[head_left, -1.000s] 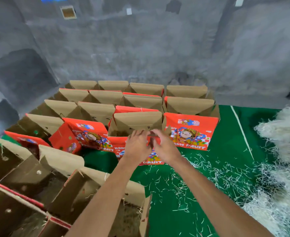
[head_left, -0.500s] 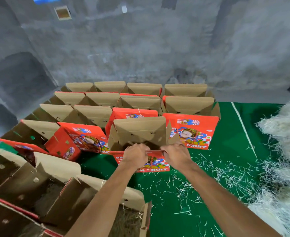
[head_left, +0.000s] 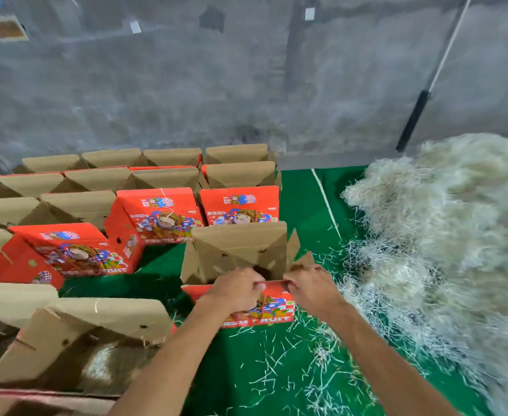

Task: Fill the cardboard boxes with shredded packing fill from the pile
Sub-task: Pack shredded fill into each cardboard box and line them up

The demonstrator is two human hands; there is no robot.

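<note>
An open red fruit box (head_left: 240,250) with brown flaps stands on the green mat, apart from the rows. My left hand (head_left: 235,291) and my right hand (head_left: 311,288) both grip its near top edge, fingers curled over the rim. A big pile of pale shredded packing fill (head_left: 444,235) lies just right of the box. Loose shreds are scattered on the mat (head_left: 264,367) in front of it. The inside of the held box is mostly hidden by its flaps.
Several more open red boxes (head_left: 156,217) stand in rows to the left and behind. A nearer box (head_left: 109,361) at lower left holds some fill. A grey concrete wall (head_left: 216,85) rises behind, with a long-handled tool (head_left: 414,118) leaning on it.
Both hands have pulled the box out of the row, toward me and to the right, nearer the pile. My view has swung right.
</note>
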